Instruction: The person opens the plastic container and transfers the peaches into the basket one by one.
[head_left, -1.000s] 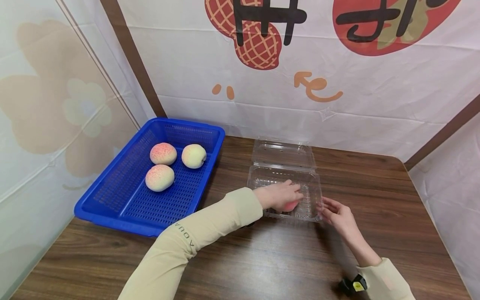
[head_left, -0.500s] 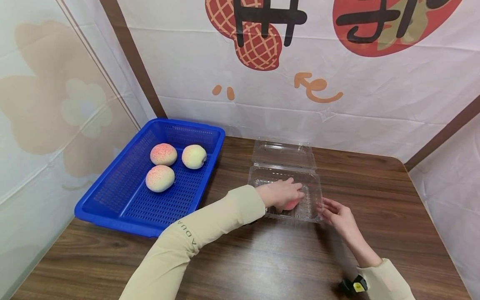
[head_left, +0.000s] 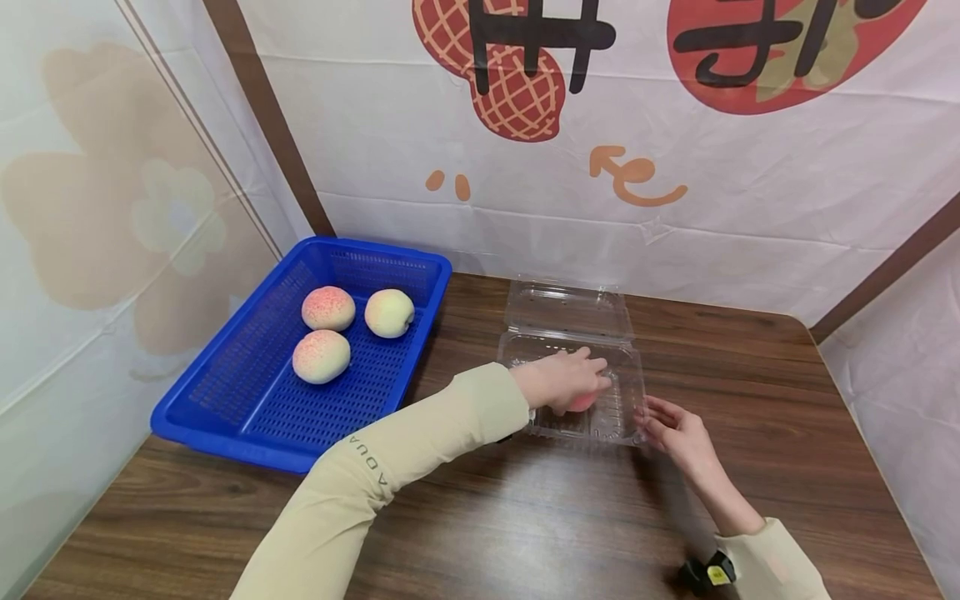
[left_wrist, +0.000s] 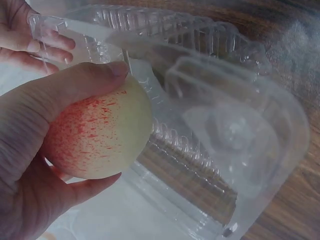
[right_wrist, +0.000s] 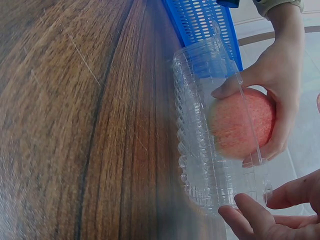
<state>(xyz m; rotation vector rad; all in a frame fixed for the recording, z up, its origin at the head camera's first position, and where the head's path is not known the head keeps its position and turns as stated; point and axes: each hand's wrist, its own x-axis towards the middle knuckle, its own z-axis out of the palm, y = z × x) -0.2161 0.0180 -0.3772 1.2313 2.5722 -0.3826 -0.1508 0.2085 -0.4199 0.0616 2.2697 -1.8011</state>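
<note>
My left hand (head_left: pixel 564 380) holds a pink-and-cream peach (left_wrist: pixel 100 137) inside an open clear plastic clamshell container (head_left: pixel 619 417). Its thumb lies over one side of the fruit and its fingers go round the other, as the left wrist view shows. Most of the peach is covered by the hand in the head view. At the container's right edge, my right hand (head_left: pixel 678 429) pinches the wall between thumb and fingers. The clear lid (head_left: pixel 568 308) lies folded back behind the base.
A blue perforated basket (head_left: pixel 217 350) stands on the left. In it are three more peaches: one pink-topped (head_left: pixel 327 308), one speckled (head_left: pixel 321 357) and one pale (head_left: pixel 389 313). The wooden table (head_left: pixel 525 525) meets a printed fabric wall (head_left: pixel 525 225) at the back.
My left hand has shifted very slightly within the container and its fingers have spread a little, with the peach still under it. The right hand and the container stay in place.
</note>
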